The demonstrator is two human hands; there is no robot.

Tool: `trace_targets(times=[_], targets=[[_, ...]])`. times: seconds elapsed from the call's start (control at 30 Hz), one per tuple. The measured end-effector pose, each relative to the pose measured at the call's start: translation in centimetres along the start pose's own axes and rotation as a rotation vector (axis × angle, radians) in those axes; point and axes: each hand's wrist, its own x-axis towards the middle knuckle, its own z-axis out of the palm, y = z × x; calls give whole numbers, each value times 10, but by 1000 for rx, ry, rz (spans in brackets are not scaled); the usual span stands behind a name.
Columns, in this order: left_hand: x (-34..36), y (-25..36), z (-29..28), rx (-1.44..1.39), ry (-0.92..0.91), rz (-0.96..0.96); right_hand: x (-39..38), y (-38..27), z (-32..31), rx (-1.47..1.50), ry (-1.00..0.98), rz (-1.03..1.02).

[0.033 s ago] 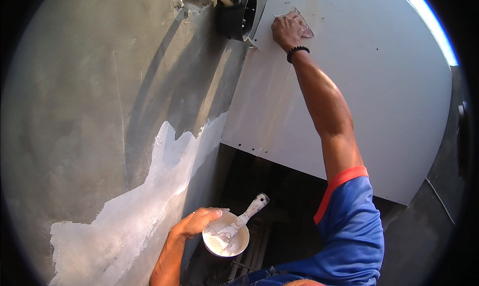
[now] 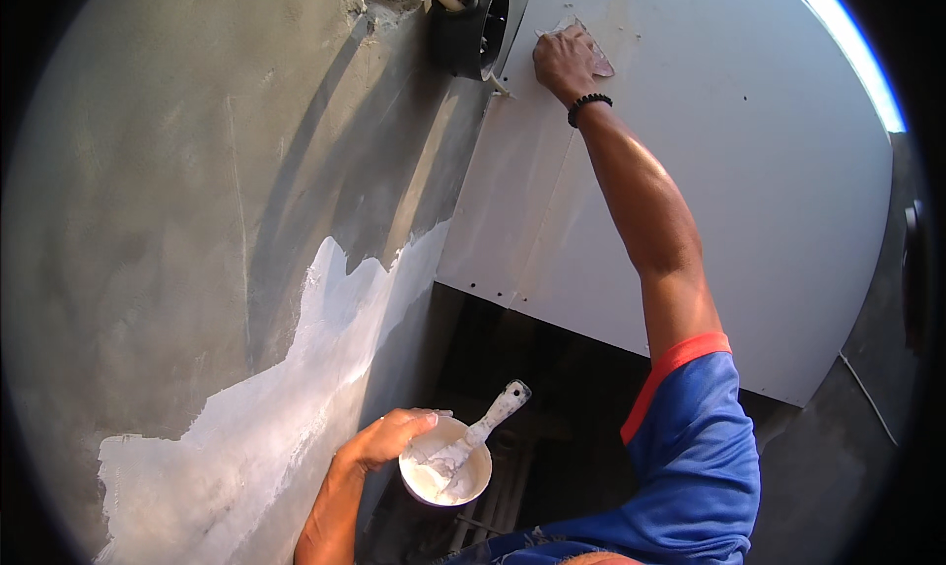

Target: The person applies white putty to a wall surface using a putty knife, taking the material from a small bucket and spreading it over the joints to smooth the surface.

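Note:
My left hand point(image 2: 388, 439) grips the rim of a small round tub point(image 2: 477, 496) low in the view. White putty point(image 2: 430, 478) lies inside it. A putty-smeared putty knife point(image 2: 493, 416) leans in the tub, its handle sticking up over the rim to the right. With the arm stretched far up, my right hand point(image 2: 566, 65) is closed on a flat spreader point(image 2: 598, 61). The spreader lies against the large pale board point(image 2: 759, 200), near its upper left edge. My fingers hide part of the blade.
A grey wall point(image 2: 148, 230) stands on the left, with a white-coated patch point(image 2: 236, 447) low on it. A black round pipe piece point(image 2: 463, 33) with cream pipes juts out near the board's left edge. Below the board is a dark gap with pipes point(image 2: 503, 496).
My right hand and the spreader have shifted very slightly left on the board. The left hand and the tub have barely moved.

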Motion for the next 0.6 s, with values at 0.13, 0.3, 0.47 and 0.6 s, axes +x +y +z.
trace_targets(times=[0.13,0.3,0.47,0.6], targets=[[-5,6,-1,25,37,-23,-9,2,-39,378,70,-91],[-8,19,6,57,51,-59,22,105,-82,322,32,340],[-7,5,-2,57,-6,53,12,106,-81,108,-96,140],[-6,6,0,54,12,76,-29,87,-13,60,107,-180]])
